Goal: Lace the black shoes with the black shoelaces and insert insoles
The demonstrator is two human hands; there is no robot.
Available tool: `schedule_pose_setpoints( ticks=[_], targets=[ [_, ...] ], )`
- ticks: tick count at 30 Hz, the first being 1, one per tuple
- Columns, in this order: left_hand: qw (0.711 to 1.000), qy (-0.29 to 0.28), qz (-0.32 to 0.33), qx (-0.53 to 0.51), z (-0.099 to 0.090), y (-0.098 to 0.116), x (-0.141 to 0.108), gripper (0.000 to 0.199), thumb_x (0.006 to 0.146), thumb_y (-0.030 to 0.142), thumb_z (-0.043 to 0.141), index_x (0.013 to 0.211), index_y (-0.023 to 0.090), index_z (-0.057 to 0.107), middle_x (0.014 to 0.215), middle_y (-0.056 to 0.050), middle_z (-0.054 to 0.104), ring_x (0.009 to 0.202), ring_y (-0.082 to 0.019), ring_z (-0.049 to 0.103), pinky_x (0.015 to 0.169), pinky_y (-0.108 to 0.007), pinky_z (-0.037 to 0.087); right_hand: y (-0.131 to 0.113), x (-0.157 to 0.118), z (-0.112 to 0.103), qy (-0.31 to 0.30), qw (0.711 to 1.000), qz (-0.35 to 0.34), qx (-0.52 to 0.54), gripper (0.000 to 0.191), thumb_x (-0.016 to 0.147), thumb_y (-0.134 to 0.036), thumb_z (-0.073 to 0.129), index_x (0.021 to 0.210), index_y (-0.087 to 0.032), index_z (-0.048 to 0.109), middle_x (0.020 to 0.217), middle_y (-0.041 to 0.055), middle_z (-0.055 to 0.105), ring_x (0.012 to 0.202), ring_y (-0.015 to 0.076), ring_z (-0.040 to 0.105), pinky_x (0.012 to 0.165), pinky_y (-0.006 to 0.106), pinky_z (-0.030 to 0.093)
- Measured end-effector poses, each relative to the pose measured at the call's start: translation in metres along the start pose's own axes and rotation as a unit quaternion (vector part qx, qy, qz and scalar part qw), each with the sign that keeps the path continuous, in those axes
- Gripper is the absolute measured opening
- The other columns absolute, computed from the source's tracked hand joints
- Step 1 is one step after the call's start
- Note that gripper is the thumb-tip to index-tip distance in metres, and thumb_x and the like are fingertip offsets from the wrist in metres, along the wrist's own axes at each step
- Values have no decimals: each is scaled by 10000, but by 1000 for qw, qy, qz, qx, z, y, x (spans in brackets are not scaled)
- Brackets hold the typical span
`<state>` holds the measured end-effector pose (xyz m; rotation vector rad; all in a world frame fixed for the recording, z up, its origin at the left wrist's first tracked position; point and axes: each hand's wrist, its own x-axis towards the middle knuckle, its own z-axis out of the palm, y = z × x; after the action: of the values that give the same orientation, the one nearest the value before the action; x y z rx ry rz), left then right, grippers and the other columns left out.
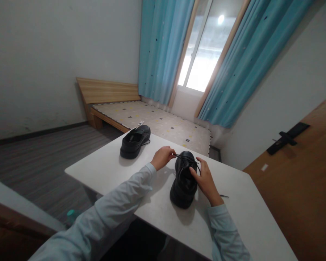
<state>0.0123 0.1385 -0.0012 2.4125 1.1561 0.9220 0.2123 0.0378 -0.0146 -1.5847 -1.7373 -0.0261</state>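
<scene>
A black shoe sits on the white table in front of me, its toe pointing away. My left hand is at the shoe's left side, its fingertips pinching a black shoelace drawn out to the left. On the right side my right hand has its thumb and fingers apart around the shoe's edge, touching near the opening; whether it holds any lace is unclear. A second black shoe stands farther off to the left, with a lace loop hanging over its right side.
The white table has rounded corners, and a thin dark strip lies near my right wrist. Beyond it stands a bed under a curtained window. A wooden door is on the right; a teal-capped object is low on the left.
</scene>
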Motion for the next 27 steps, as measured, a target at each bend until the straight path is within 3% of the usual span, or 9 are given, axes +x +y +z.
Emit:
schedule_pose_setpoints(
  ticks=[10,16,22,27],
  targets=[
    [997,58,-31,-31,-3,0,3,130,814,267,606,850,177,692,804,-40,618,718,-145,558,681,-253,409,2,0,1,4,1000,-2,0,526,815,-493,484,1205,-141,455,1189,172,543,1137,304,496,971,520,374],
    [982,61,-63,-169,-5,0,9,166,788,306,611,798,157,682,788,-35,663,752,-155,571,712,-261,421,1,0,0,2,1000,-1,2,525,816,-491,488,1210,-146,454,1197,169,542,1142,302,494,974,519,374],
    [920,20,-95,-380,-5,-1,12,279,778,401,567,795,128,626,723,-23,608,663,-117,535,599,-226,419,4,0,1,6,1000,-7,-4,517,817,-483,494,1210,-149,456,1191,167,546,1137,299,499,964,519,380],
    [854,22,-118,-506,-7,3,8,354,751,486,601,818,142,551,811,-33,593,769,-124,576,674,-244,464,4,-1,2,8,1000,-5,-8,516,818,-484,494,1209,-148,459,1187,166,548,1133,298,502,961,517,384]
  ],
)
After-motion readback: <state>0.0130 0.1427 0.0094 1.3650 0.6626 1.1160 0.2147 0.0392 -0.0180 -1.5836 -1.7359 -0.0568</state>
